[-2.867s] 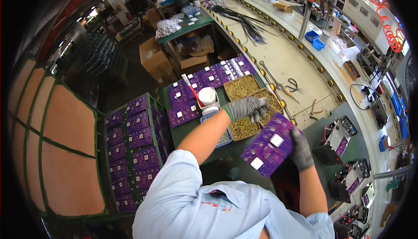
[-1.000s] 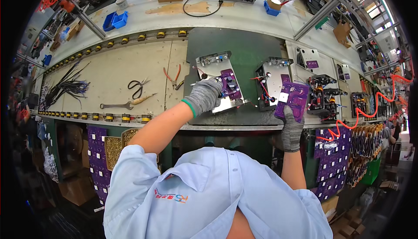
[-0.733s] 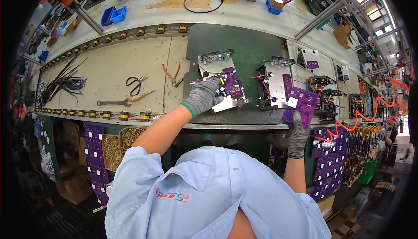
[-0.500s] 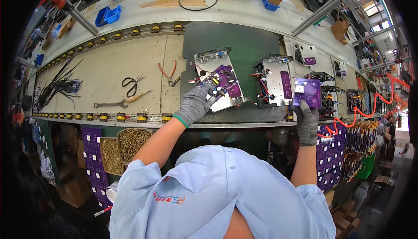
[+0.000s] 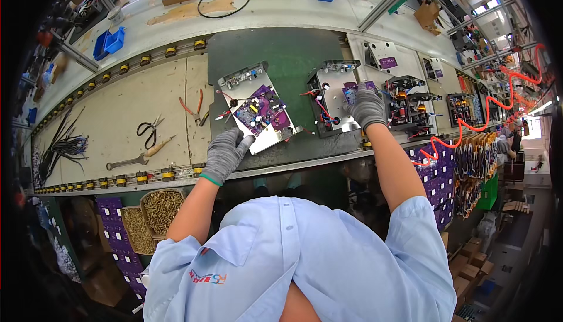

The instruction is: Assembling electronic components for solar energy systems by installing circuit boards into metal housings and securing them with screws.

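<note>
My right hand (image 5: 368,109), in a grey glove, grips a purple circuit board (image 5: 350,94) over the right metal chassis (image 5: 334,87), which has red and blue wires along its left side. My left hand (image 5: 226,155), gloved in grey with a green cuff, is at the near left corner of the left metal chassis (image 5: 267,141). Its thumb and forefinger are apart, the thumb at the plate's edge. On that chassis lies a purple board crowded with components (image 5: 258,112), tilted on the plate. Whether the right-hand board touches its chassis is hidden by my fingers.
Left on the bench lie red-handled pliers (image 5: 192,108), black scissors (image 5: 148,131), a wrench (image 5: 127,162), a wooden-handled pointed tool (image 5: 159,147) and black wires (image 5: 61,149). More assembled units (image 5: 404,108) stand right, near a coiled orange hose (image 5: 460,131). Bins of brass screws (image 5: 161,210) hang below.
My right hand has brought the purple board leftward, from beside the right chassis to over it. My left hand has drawn back from the component board to the chassis corner. The view has shifted right.
</note>
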### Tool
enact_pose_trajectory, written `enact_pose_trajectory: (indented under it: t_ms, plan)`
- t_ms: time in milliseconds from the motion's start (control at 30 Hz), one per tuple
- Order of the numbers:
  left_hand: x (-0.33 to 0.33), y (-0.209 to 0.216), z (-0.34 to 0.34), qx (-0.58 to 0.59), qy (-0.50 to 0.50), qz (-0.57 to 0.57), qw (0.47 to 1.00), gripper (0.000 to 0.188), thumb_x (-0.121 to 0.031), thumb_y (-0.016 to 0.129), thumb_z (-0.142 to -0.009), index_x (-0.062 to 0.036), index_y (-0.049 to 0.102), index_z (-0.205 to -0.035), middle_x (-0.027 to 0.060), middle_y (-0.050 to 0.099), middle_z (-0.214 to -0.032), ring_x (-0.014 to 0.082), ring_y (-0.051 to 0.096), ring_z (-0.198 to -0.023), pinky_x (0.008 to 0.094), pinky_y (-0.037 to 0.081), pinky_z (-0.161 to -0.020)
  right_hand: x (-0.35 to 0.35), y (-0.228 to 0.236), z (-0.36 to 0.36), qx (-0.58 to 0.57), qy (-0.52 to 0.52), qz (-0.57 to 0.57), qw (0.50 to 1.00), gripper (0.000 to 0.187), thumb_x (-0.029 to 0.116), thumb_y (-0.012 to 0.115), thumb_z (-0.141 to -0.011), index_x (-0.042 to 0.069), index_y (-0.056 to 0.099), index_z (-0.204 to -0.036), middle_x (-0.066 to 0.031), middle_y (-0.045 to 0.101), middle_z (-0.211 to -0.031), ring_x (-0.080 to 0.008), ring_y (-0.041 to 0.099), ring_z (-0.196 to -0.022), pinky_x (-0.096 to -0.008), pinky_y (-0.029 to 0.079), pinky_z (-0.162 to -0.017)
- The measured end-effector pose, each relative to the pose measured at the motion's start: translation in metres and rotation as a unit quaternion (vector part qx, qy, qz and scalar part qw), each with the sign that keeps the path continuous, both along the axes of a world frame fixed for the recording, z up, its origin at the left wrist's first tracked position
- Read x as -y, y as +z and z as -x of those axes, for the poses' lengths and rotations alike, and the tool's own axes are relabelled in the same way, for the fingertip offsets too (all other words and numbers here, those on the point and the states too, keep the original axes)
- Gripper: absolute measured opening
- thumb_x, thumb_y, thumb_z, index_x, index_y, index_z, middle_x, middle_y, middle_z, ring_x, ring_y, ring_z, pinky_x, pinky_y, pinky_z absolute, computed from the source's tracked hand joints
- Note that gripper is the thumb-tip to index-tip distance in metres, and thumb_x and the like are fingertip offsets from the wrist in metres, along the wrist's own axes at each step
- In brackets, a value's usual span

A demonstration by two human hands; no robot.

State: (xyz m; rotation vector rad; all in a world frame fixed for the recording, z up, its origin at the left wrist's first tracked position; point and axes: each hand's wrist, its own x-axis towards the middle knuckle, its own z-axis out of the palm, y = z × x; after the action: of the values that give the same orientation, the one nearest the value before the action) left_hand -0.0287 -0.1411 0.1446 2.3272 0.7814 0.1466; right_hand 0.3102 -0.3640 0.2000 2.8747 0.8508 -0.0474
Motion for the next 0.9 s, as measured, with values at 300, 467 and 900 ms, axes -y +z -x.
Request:
enact_pose_trajectory:
  t_ms: [300,467,900]
  plan:
    - [0.038,-0.027,0.103,0.042,0.118,0.061,0.99,0.036,-0.037,0.053,-0.098,-0.0046,0.066,-0.106,0.0221,0.068,-0.091,0.0402,0.066,-0.088,0.0495,0.051,-0.077,-0.025,-0.035,0.014,-0.108,0.062,-0.062,0.99,0.062,0.041,0.074,-0.077,-0.001,0.06,-0.121,-0.0268,0.067,-0.108,-0.0392,0.067,-0.099,-0.0474,0.053,-0.082]
    - [0.018,-0.048,0.232,-0.143,0.249,-0.066,0.956,0.054,-0.036,0.068,-0.087,-0.0028,0.058,-0.129,0.0236,0.061,-0.123,0.0394,0.057,-0.116,0.0475,0.045,-0.1,-0.016,-0.026,0.023,-0.079,0.046,-0.033,0.995,0.083,0.048,0.076,-0.077,0.004,0.047,-0.142,-0.0236,0.064,-0.123,-0.0388,0.062,-0.115,-0.0459,0.049,-0.098]
    - [-0.027,-0.079,0.299,-0.309,0.07,-0.054,0.947,0.047,-0.037,0.061,-0.093,-0.0076,0.058,-0.129,0.0272,0.06,-0.122,0.0448,0.055,-0.112,0.0513,0.044,-0.095,0.131,-0.04,0.12,-0.127,-0.04,-0.435,0.891,0.037,0.026,0.073,-0.081,0.005,0.063,-0.11,-0.0181,0.068,-0.096,-0.0348,0.067,-0.092,-0.0429,0.054,-0.08]
